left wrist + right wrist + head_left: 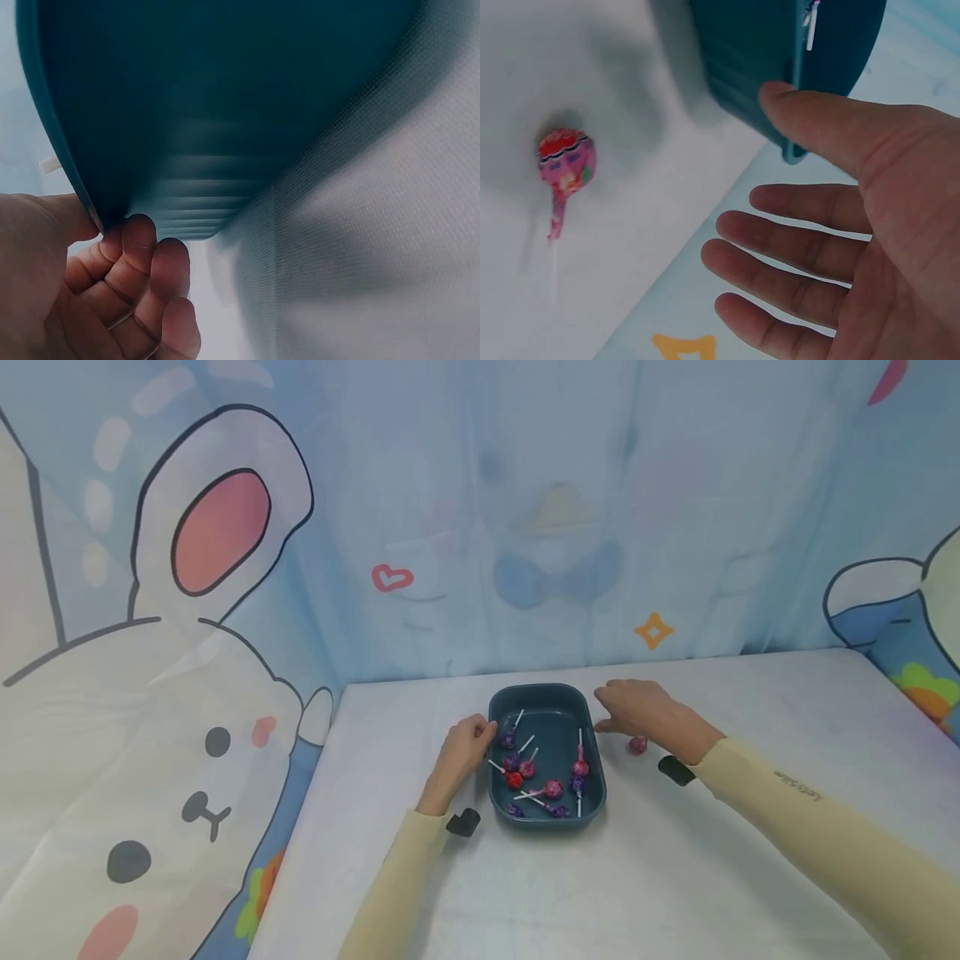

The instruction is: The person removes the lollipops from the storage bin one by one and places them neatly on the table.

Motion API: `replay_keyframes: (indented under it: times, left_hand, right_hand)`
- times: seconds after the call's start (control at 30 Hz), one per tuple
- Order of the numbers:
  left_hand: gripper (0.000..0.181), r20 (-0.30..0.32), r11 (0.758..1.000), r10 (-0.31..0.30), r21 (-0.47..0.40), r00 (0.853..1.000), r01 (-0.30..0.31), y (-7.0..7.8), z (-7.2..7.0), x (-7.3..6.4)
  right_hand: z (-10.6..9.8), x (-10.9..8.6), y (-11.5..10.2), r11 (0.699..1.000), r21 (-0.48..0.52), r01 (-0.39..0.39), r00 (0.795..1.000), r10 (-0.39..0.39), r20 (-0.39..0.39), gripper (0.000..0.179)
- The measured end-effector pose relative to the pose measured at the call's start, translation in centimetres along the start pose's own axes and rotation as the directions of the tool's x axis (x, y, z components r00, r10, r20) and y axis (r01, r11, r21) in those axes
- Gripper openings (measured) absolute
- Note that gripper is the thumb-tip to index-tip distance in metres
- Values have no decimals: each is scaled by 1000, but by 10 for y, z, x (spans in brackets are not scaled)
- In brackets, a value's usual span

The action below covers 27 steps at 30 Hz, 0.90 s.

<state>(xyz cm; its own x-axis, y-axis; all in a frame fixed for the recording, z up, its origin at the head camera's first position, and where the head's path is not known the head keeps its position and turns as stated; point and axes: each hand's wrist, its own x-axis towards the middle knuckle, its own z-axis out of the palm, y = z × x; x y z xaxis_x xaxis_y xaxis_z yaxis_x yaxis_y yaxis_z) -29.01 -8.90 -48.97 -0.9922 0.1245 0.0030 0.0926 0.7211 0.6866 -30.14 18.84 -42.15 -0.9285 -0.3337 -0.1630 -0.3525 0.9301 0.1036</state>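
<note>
A dark teal plastic tray [547, 822] stands on the white table with several wrapped lollipops in it, among them a red one [513, 780] and a pink one [552, 788]. At its left side my left hand [463, 750] pinches the rim between thumb and curled fingers, as the left wrist view shows close up. My right hand [641, 706] is by the tray's far right corner, its fingers spread and fairly straight. In the right wrist view the thumb [810, 120] overlaps the tray's rim. A pink and red lollipop [566, 161] lies on the table outside the tray, near the right wrist.
White cloth covers the table [720, 893]. Behind it hangs a light blue curtain [450, 460] printed with cartoon figures, with a large rabbit [247, 710] on the left. Dark wrist cameras show at both sleeves.
</note>
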Motion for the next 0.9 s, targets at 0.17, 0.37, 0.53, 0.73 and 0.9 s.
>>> replay_keyframes:
  times: [0.17, 0.37, 0.53, 0.73, 0.9]
  left_hand:
    - [31, 0, 1000, -1, -7, 1000, 1, 0, 1, -1]
    - [30, -3, 1000, 2, -8, 1000, -2, 1, 0, -1]
    - [31, -3, 1000, 5, -13, 1000, -5, 2, 0, 0]
    - [31, 2, 1000, 1, -20, 1000, -1, 1, 0, 0]
    - [30, 2, 1000, 5, -23, 1000, -5, 2, -1, -2]
  right_hand:
    - [-3, 0, -3, 1000, -18, 7, 1000, -7, -27, 46]
    - [-8, -2, -7, 1000, -8, -1, 1000, 1, -24, 46]
    - [-15, -4, -14, 1000, -3, 9, 1000, -9, -22, 46]
    - [-20, -3, -26, 999, -26, 46, 998, -47, -45, 41]
    - [-21, -3, -35, 996, -39, 86, 995, -88, -48, 38]
